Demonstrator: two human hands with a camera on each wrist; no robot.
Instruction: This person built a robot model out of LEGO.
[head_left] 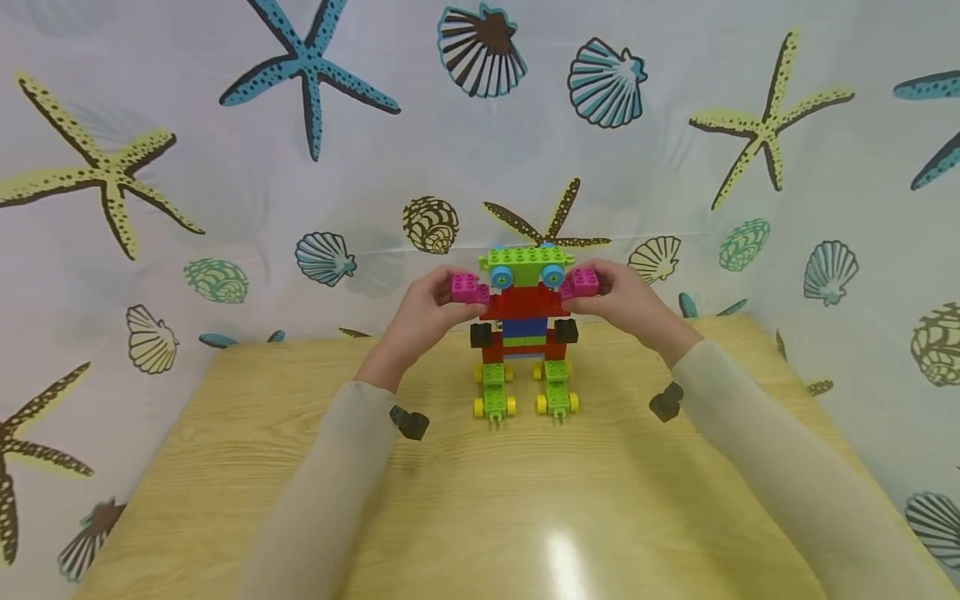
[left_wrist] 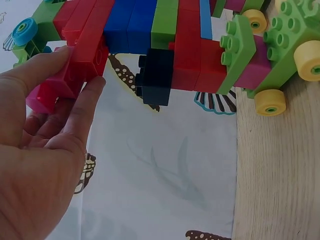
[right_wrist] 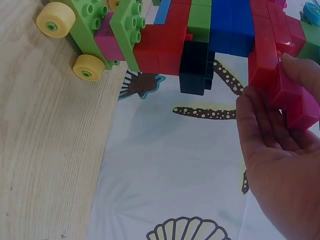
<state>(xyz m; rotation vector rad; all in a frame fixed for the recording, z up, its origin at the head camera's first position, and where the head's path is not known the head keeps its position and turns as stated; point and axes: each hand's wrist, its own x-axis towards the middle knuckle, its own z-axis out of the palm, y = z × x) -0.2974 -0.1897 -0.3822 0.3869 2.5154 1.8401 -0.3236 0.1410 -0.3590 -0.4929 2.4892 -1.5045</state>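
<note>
A figure built of toy bricks stands upright on the table, with red bricks (head_left: pixel 528 302) across its upper body and blue bricks (head_left: pixel 525 327) below them. On top sits a green wheeled base (head_left: pixel 519 268) with light blue wheels. My left hand (head_left: pixel 427 310) pinches pink bricks (head_left: pixel 465 287) at the figure's left shoulder, thumb on one side and fingers on the other. At the right shoulder my right hand (head_left: pixel 624 298) holds matching pink bricks (head_left: pixel 583 282). In both wrist views the pink bricks meet the ends of the red ones.
Black bricks (head_left: pixel 481 335) jut from the figure's sides. Green wheeled bases (head_left: pixel 494 392) with yellow wheels form its feet on the wooden table (head_left: pixel 480 500). Close behind hangs a white cloth (head_left: pixel 375 208) printed with starfish and shells. Small black devices (head_left: pixel 410 422) are on both wrists.
</note>
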